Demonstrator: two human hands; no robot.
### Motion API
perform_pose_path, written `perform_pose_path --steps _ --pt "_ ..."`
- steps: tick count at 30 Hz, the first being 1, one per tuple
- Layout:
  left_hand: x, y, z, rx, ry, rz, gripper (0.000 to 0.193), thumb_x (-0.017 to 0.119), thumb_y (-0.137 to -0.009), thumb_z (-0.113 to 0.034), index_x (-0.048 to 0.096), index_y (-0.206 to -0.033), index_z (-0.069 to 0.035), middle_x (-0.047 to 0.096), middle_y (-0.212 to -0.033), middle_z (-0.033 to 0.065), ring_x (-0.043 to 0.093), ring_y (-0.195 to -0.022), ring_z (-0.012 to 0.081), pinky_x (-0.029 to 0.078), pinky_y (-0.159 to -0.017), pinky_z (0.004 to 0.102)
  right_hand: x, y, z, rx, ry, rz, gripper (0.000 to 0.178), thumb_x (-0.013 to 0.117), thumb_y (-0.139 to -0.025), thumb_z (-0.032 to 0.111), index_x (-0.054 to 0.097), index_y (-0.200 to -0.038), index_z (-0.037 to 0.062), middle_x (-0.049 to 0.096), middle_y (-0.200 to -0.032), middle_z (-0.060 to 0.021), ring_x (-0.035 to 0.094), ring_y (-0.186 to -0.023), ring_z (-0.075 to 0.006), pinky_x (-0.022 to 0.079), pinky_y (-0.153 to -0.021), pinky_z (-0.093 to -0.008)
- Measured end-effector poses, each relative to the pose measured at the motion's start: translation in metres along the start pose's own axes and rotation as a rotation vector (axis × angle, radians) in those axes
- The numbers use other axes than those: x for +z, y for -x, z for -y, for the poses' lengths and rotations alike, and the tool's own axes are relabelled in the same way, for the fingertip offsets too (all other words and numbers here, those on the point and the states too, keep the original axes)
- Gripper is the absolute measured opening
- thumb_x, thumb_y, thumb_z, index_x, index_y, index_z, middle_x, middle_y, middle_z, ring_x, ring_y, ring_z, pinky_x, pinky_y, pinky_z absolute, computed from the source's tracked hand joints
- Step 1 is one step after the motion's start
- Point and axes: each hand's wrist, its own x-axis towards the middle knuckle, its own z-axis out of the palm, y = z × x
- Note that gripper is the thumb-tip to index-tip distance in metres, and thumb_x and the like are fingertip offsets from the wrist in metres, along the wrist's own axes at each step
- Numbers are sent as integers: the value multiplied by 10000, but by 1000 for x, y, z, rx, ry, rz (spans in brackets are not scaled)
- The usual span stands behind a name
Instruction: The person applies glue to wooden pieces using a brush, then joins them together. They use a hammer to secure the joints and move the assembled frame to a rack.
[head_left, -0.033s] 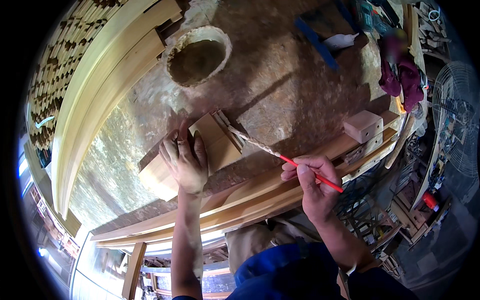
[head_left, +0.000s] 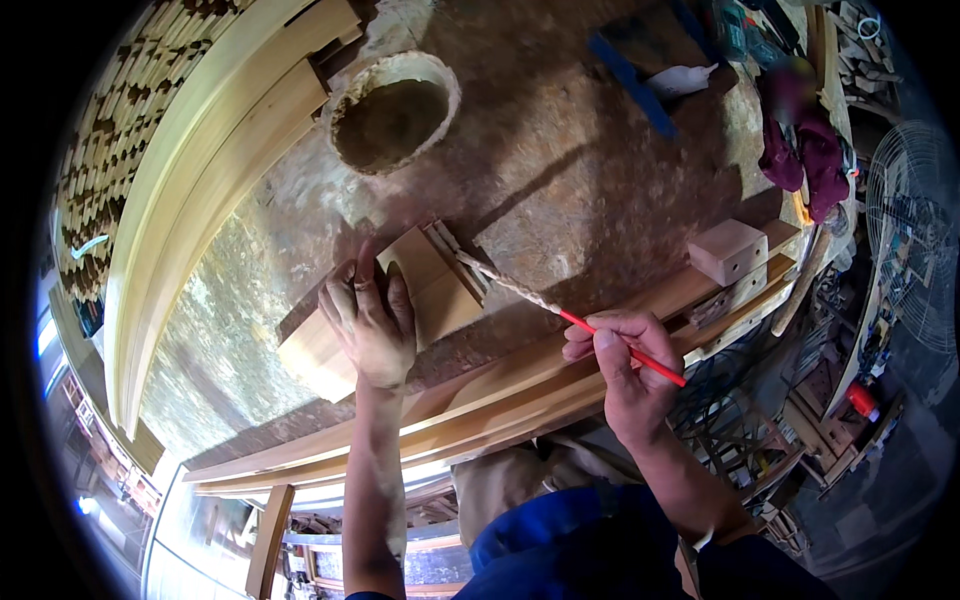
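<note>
Under my left hand (head_left: 368, 318) lies a short, pale wooden block (head_left: 440, 292). The fingers bend over its top toward the far edge and hold it against the worktable (head_left: 540, 220). Between the thumb and fingers of my right hand (head_left: 630, 365) is a thin brush (head_left: 575, 318) with a red handle. Its long front part is caked with a pale coating. The brush's tip reaches the block's right end, where narrow ridges or slots show; whether it touches them I cannot tell. Beyond my left hand stands a round, crusted bowl (head_left: 443, 75) with brown contents.
Long curved timbers (head_left: 170, 210) lie at the left, beside stacked wood strips (head_left: 130, 130). More long boards (head_left: 480, 395) run along the near edge. A drilled wooden block (head_left: 725, 252) sits at the right. Farther back are a white squeeze bottle (head_left: 682, 80) and a maroon cloth (head_left: 815, 165).
</note>
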Motion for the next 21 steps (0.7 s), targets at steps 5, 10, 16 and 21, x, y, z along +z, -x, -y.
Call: perform_pose_path --steps 5,10,16,21 --pt "0 -1 0 23 19 2 479 658 -993 -181 620 -1458 -75 608 -1186 139 568 -1084 327 441 -992 465 -2 3 -7 -77 61 73 140 587 -1085 80 631 -1155 -33 722 -1052 -146 707 -927 -162 590 -840 -316" --pt "-1 -3 -2 36 5 13 476 665 -983 -156 627 -1450 -70 610 -1176 133 563 -1081 324 437 -996 459 -3 -7 -1 -273 251 181 118 637 -996 -17 650 -1113 -21 700 -1032 -169 710 -882 -227 582 -790 -327" --pt "-1 -1 -2 24 4 5 430 629 -1016 -178 647 -1427 -53 603 -1152 130 555 -1092 322 434 -996 456 -9 -16 17 -433 492 284 129 676 -944 -9 677 -1073 -24 701 -1038 -177 706 -873 -287 583 -767 -358" --pt "4 -3 -3 48 5 0 422 573 -1064 -234 646 -1428 -33 592 -1155 142 554 -1090 320 435 -988 454 -11 -22 24 -468 546 372 226 711 -823 -75 677 -1038 -13 670 -1008 -148 690 -852 -276 587 -723 -370"
